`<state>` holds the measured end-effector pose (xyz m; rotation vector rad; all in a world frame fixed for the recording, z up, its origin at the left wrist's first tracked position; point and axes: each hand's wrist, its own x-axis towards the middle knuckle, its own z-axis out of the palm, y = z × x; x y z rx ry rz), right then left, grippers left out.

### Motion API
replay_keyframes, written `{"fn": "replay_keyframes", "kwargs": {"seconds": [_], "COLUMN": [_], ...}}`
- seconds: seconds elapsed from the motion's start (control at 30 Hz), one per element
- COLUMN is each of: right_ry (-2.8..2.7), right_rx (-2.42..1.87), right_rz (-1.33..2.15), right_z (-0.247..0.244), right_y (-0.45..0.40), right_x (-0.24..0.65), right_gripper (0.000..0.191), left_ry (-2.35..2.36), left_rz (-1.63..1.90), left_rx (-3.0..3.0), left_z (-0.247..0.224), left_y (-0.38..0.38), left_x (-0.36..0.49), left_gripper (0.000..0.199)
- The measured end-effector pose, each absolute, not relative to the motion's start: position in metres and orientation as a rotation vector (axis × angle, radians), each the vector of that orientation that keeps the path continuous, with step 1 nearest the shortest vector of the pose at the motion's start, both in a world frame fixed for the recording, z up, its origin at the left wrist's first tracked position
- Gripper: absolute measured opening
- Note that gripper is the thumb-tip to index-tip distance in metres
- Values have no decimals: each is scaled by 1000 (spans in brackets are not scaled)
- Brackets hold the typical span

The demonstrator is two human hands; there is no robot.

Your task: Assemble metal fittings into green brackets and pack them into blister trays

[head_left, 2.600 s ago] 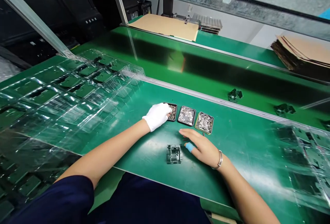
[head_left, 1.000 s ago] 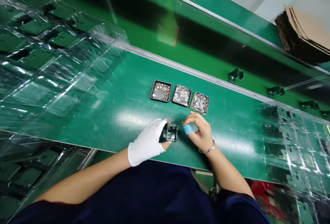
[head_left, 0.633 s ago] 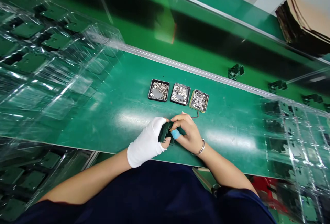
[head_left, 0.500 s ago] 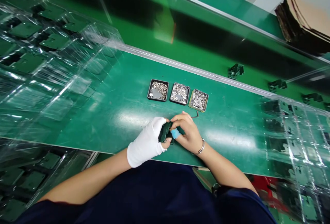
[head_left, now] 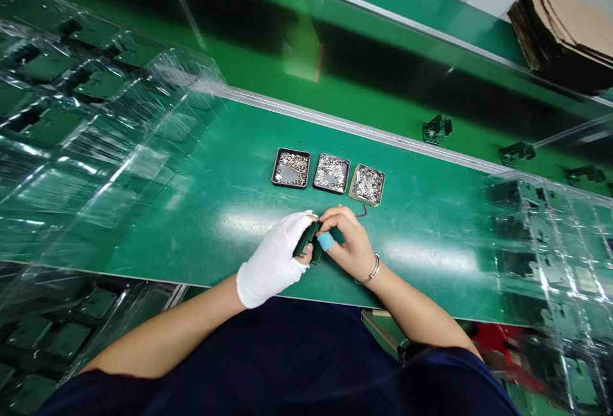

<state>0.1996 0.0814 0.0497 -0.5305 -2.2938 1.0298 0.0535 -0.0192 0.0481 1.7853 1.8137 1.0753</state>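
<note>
Gripping a dark green part point(head_left: 304, 241) above the front edge of the green workbench point(head_left: 230, 173), the white-gloved left hand point(head_left: 275, 259) has its fingers clamped around it. The right hand point(head_left: 349, 243) (thumb wrapped in blue) touches the part's right side; its pinch is hidden. Three trays point(head_left: 290, 186) of metal pieces point(head_left: 367, 184) sit toward the back edge.

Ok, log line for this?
white-gloved left hand: grips dark green boxy part | blue-taped right hand: at part | beyond: three square trays of silvery pieces

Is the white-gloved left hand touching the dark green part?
Touching. The head view shows the left hand gripping the dark green part, bare thumb tip against it.
</note>
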Motion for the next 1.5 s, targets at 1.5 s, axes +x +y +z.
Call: {"fn": "replay_keyframes", "kwargs": {"seconds": [1.5], "right_ry": [-2941], "right_rx": [-653], "right_rz": [633], "right_z": [80], "right_y": [166], "right_x": [159], "right_gripper": [9], "left_ry": [1740], "left_rz": [991], "left_rx": [1578], "left_z": [28], "left_y": [-22], "left_x": [32], "left_gripper": [60]}}
